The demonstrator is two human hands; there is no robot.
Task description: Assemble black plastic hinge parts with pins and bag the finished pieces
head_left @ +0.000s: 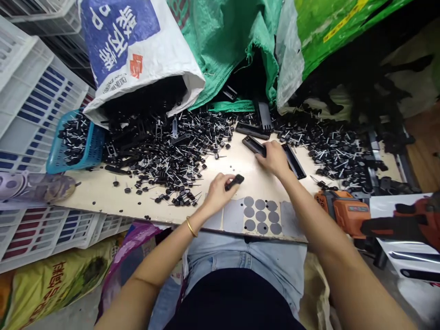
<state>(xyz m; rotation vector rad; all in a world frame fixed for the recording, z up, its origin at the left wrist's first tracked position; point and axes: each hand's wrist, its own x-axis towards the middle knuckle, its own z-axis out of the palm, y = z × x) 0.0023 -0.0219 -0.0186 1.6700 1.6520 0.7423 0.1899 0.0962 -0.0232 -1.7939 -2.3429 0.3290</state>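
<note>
At lower left, a yellow woven sack [62,279] carries red Chinese characters, distorted and only partly readable. Above it, a blue plastic basket [53,153] holds small black parts with metal pins. The white woven sack [151,68] at upper left shows "PP", "聚丙烯" and small print ending in "ENERGY"; its dark inside is hard to make out. Left of centre, the left hand [219,192] has thumb and fingers closed around a small black plastic piece [235,182], partly covering it. At centre, the right hand [276,159] has its fingers closed over the near end of a long black plastic piece [252,145], hiding that end. Just right, a long black tray-like part [294,162] is partly hidden by this hand. At right, an orange-and-black power tool [343,211] shows "20"; another orange-and-black tool [412,220] is cut off by the edge.
</note>
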